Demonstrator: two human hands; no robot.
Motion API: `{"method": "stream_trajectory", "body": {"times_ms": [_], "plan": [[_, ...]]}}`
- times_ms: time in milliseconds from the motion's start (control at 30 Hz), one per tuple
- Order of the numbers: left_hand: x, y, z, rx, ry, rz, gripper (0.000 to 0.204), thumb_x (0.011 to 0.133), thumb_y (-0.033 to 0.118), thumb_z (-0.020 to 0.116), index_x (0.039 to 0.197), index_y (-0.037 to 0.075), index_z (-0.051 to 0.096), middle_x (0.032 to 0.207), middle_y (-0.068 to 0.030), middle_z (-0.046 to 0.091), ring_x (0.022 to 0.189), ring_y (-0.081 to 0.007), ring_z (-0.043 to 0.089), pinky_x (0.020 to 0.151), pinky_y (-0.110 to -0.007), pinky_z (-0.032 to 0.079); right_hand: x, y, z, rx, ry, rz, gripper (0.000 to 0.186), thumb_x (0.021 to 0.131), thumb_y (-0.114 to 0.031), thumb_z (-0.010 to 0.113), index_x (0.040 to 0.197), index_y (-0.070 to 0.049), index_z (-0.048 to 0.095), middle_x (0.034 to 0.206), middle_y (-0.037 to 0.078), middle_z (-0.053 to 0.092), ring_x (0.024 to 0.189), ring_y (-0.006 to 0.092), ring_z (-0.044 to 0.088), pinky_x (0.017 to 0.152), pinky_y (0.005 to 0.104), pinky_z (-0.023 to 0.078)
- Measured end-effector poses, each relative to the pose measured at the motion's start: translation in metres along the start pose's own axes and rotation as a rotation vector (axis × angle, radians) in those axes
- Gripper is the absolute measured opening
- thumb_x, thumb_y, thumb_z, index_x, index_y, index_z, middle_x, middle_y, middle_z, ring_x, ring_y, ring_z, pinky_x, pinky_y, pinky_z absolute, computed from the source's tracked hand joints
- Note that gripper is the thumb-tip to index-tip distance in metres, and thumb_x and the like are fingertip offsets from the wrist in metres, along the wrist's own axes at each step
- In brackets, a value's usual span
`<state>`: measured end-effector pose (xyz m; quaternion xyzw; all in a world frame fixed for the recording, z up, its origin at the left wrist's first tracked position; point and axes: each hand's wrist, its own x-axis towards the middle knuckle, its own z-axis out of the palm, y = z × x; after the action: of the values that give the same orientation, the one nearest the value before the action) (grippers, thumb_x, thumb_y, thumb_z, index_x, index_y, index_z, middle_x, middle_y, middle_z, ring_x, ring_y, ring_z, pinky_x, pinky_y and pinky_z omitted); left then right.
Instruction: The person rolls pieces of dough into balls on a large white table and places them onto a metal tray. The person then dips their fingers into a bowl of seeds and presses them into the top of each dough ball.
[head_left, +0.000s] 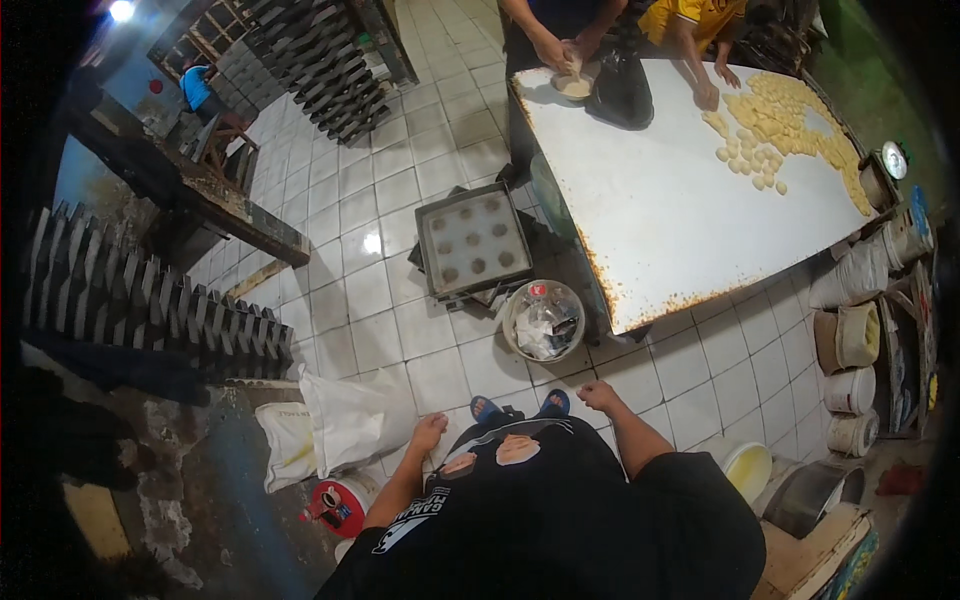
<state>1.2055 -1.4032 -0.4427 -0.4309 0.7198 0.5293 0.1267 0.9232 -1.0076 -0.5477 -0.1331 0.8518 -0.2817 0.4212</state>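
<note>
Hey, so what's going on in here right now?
The wearer's left hand is near a white sack and the right hand near a round bin of rubbish; nothing shows in either hand. At the far end of the white table, one co-worker's hands are over a bowl; a yellow-sleeved co-worker's hand is beside pale dough-like pieces.

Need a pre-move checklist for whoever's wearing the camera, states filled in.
1. Hands free: ok; left hand and right hand show nothing held.
2. Footwear on: ok; blue sandals on both feet.
3. Straight ahead unobstructed: not ok; round tub stands just beyond the sandals.
4. Square pan steady: cannot tell; its support is mostly hidden.
5. Co-workers' hands apart from own: ok; they're at the white table's far side.
</note>
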Motion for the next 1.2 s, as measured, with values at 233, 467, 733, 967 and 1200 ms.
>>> {"method": "stream_trajectory", "body": {"times_ms": [233, 467, 733, 967, 1200], "plan": [[-0.013, -0.014, 0.002, -0.071, -0.013, -0.098, 0.039, 0.099, 0.029, 0.062, 0.119, -0.003, 0.069, 0.1, -0.0104, 0.073, 0.087, -0.0184, 0.066, 0.081, -0.033, 0.053, 0.007, -0.005, -0.007, -0.095, 0.0, -0.038, 0.041, 0.09, -0.039, 0.071, 0.104, -0.002, 0.076, 0.088, 0.014, 0.076, 0.075, 0.0229, 0.073, 0.074, 0.0392, 0.057], [0.0, 0.0, 0.012, -0.115, -0.016, -0.059, 0.04, 0.1, 0.031, 0.063, 0.122, -0.002, 0.067, 0.101, -0.0096, 0.072, 0.09, -0.018, 0.066, 0.081, -0.033, 0.052, 0.017, -0.022, 0.004, -0.041, 0.015, -0.118, 0.037, 0.091, -0.035, 0.071, 0.105, -0.001, 0.076, 0.092, 0.014, 0.077, 0.08, 0.023, 0.073, 0.077, 0.0385, 0.057], [-0.007, 0.001, 0.01, -0.089, -0.01, -0.039, 0.041, 0.1, 0.032, 0.063, 0.123, -0.001, 0.068, 0.099, -0.0083, 0.072, 0.089, -0.0175, 0.065, 0.081, -0.033, 0.052, -0.004, -0.043, 0.006, 0.038, -0.066, -0.065, 0.037, 0.09, -0.034, 0.072, 0.107, -0.002, 0.076, 0.09, 0.014, 0.076, 0.079, 0.0224, 0.072, 0.076, 0.0383, 0.056], [-0.011, -0.035, 0.003, -0.054, -0.016, -0.054, 0.042, 0.099, 0.031, 0.063, 0.123, -0.003, 0.067, 0.1, -0.0114, 0.073, 0.087, -0.0186, 0.067, 0.081, -0.033, 0.053, -0.017, -0.037, 0.012, -0.015, -0.045, -0.069, 0.034, 0.087, -0.032, 0.073, 0.1, -0.001, 0.076, 0.084, 0.014, 0.075, 0.073, 0.0224, 0.071, 0.07, 0.0379, 0.056], [-0.025, -0.039, 0.005, -0.08, 0.01, -0.05, 0.042, 0.099, 0.032, 0.064, 0.122, -0.002, 0.068, 0.1, -0.0121, 0.074, 0.088, -0.019, 0.068, 0.082, -0.034, 0.053, -0.021, -0.036, 0.015, 0.012, -0.08, -0.066, 0.034, 0.087, -0.034, 0.074, 0.101, -0.002, 0.076, 0.086, 0.014, 0.075, 0.076, 0.0239, 0.072, 0.074, 0.0387, 0.056]]}}
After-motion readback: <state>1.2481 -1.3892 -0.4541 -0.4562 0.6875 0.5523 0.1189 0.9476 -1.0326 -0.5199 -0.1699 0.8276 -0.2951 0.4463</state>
